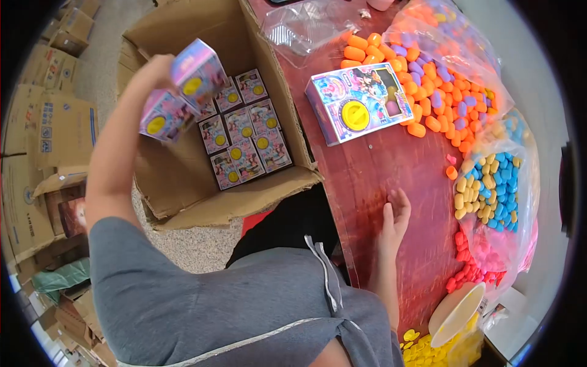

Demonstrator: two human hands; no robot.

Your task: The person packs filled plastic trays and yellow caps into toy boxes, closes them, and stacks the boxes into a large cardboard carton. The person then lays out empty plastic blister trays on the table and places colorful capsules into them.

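Observation:
My left hand [157, 76] is over the open cardboard carton [183, 197], closed on two small printed toy boxes. One toy box [199, 76] is tilted up by the fingers. The other toy box [164, 116] hangs lower, slightly blurred. Each has a yellow round dial on its front. Inside the carton, several matching toy boxes [247, 125] lie in rows, dials facing up. My right hand [396, 215] rests on the red table [361, 183], fingers apart and holding nothing. Farther up the table lies a single toy box [359, 104] with a yellow dial and a window.
Orange and purple capsules [437, 92] spill from a clear bag on the right. Blue and tan capsules [494, 186] and red pieces [461, 260] lie nearer. A white bowl [455, 315] tilts over yellow pieces [428, 352]. Stacked cartons [64, 128] stand at left.

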